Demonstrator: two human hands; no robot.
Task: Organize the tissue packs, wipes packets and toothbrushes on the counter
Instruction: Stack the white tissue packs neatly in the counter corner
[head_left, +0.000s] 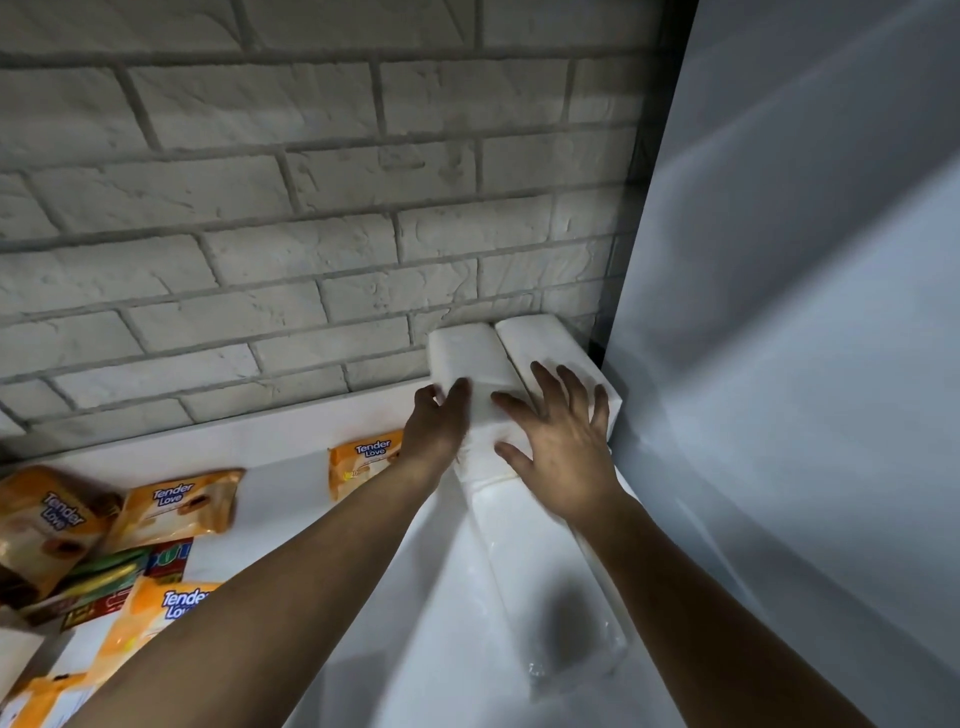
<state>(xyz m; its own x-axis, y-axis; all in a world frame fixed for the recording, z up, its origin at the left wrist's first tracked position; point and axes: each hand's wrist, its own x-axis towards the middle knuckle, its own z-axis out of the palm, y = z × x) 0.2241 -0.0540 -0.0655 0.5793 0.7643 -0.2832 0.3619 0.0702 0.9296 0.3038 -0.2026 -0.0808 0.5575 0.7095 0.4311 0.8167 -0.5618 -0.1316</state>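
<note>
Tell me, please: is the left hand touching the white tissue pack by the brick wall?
Touching. The head view shows the left hand gripping the near end of the white tissue pack, thumb and fingers wrapped around its edge.

White counter (291, 462) runs along the brick wall. Two white tissue packs (467, 358) sit side by side in the far right corner, another (550, 587) lies nearer. Orange wipes packets (176, 506) scatter at left, one (363, 462) near the wall.
</note>
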